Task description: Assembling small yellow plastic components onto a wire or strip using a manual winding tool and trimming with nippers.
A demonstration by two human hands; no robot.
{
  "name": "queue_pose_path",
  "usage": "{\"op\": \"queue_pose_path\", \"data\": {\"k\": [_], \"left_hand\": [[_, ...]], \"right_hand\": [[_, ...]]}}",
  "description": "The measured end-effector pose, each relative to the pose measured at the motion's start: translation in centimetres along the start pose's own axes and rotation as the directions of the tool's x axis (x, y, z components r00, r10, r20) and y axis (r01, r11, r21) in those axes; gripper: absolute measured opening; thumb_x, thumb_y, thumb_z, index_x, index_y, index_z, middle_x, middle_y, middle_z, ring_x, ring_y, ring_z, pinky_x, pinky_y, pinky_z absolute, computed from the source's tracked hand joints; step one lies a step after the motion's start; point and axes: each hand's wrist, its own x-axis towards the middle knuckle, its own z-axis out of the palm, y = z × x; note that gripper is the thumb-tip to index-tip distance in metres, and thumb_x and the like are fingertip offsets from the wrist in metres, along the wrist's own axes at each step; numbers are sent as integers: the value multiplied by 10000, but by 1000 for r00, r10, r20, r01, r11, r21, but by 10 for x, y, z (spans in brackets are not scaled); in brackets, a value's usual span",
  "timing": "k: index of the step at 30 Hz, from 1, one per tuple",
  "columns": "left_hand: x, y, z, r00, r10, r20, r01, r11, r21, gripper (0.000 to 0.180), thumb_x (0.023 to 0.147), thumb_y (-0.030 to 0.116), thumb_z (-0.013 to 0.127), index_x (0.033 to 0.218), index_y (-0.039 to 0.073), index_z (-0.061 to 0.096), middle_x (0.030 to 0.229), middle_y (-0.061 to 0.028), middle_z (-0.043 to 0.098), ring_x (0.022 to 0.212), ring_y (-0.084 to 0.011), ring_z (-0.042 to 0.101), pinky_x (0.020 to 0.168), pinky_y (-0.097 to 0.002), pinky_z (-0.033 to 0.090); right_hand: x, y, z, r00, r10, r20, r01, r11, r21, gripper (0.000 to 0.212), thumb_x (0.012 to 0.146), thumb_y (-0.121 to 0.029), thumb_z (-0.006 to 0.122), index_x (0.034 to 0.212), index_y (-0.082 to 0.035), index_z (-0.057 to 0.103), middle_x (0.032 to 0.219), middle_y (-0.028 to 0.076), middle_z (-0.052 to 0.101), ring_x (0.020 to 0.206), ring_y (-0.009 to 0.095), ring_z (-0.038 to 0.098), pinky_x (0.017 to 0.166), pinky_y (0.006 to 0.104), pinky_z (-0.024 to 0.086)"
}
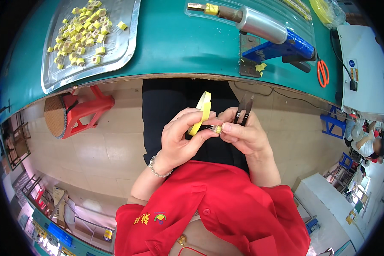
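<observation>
At frame centre we see our left hand [181, 136] and right hand [243, 134] meeting on a small part [217, 129]. The tray [128, 47] sits upper left, the scissors [323, 72] upper right, a stool [79, 111] below the tray.

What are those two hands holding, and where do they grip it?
Both hands pinch one small yellow-wrapped part at its ends. The left hand also carries a yellow tape roll on its fingers; the right hand holds dark snips by the handle.

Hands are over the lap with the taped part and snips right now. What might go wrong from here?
The small yellow part is pinched only at the fingertips of both hands, over the lap rather than the green table, so it may drop to the floor. The snips in the right hand sit close to the left hand.
</observation>
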Motion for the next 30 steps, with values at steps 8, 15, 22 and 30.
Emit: {"op": "queue_pose_path", "data": {"k": [8, 15, 22, 30], "left_hand": [[2, 5, 1, 996, 80, -26, -76, 988, 138, 346, 736, -66, 667, 1054, -38, 533, 905, -136, 654, 881, -214, 599, 753, -287, 502], [1, 9, 6, 992, 107, -70, -94, 981, 171, 326, 708, -97, 675, 1004, -43, 552, 900, -136, 654, 868, -218, 603, 721, -289, 512], [0, 11, 9, 989, 116, -96, -96, 977, 188, 310, 702, -118, 665, 984, -41, 563, 900, -129, 654, 857, -214, 606, 721, -283, 512], [3, 9, 7, 984, 164, -73, -143, 963, 231, 325, 693, -114, 671, 993, -27, 582, 899, -116, 659, 836, -202, 609, 711, -264, 496]], "right_hand": [[-3, 7, 8, 983, -152, -106, 131, 974, -185, 207, 783, -118, 681, 879, 53, 615, 744, 76, 625, 603, 66, 526, 507, 186, 382], [-6, 8, 14, 966, -227, -121, 188, 944, -272, 146, 806, -80, 614, 879, 46, 612, 778, 83, 615, 562, 59, 453, 479, 202, 329], [-5, 9, 13, 964, -230, -135, 185, 942, -281, 153, 797, -91, 621, 870, 37, 581, 783, 82, 611, 587, 62, 475, 492, 197, 341], [-3, 10, 10, 972, -192, -136, 154, 957, -248, 173, 788, -88, 628, 895, 33, 565, 790, 74, 599, 611, 72, 484, 505, 204, 353]]}}
